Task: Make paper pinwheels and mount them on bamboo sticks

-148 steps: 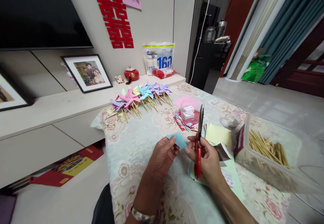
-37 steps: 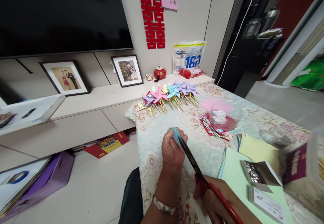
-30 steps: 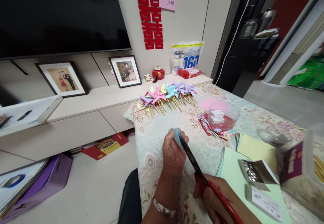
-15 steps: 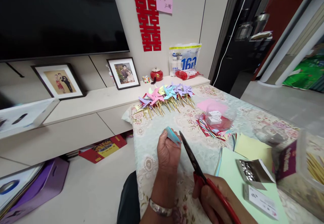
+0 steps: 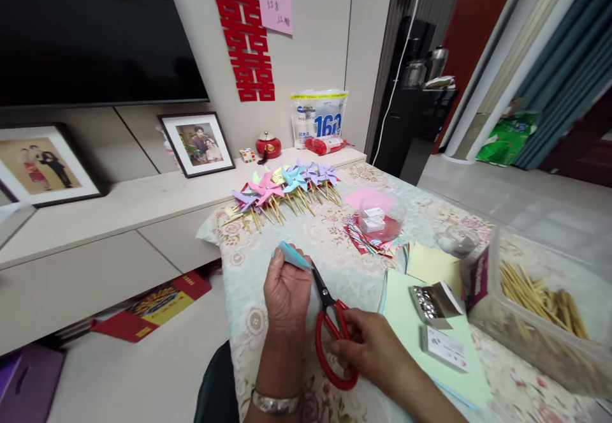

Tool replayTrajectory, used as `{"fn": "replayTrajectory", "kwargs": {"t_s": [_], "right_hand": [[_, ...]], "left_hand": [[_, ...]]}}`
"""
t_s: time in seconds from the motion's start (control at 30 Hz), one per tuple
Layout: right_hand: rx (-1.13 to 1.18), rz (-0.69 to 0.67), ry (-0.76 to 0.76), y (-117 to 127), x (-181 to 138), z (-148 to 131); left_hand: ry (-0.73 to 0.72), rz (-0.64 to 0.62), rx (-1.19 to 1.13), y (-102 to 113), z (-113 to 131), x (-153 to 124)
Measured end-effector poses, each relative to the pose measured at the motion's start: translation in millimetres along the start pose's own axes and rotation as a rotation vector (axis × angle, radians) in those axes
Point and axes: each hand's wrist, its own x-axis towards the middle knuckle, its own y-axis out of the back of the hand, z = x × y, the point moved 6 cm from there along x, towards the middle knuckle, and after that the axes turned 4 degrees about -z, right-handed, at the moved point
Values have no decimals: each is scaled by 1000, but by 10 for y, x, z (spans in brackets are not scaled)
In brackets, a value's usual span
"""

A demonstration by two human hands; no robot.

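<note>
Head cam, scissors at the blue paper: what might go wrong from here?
1. The scissors blades lie close against the left hand, which pinches the blue paper; a snip may nick a finger.
2. The paper is small and folded, held only by that pinch, so it may twist and the cut wander.

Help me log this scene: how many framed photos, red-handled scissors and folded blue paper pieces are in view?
framed photos: 2
red-handled scissors: 1
folded blue paper: 1
Total: 4
</note>
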Motion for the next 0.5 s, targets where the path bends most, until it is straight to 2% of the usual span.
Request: {"fn": "replayTrajectory", "kwargs": {"t_s": [0.1,0.2,0.33,0.5], "right_hand": [[-402,69,-32,32,-5,-171],[-668,46,-104,-1,-21,-387],[-854,-52,-83,-97,11,-593],[-916,-50,-3,-131,63,-630]], "left_hand": [[29,14,24,-12,-47,-20],[60,75,38,-18,-104,-42],[81,47,53,-9,-166,-16],[103,-17,133,72,-251,33]]}}
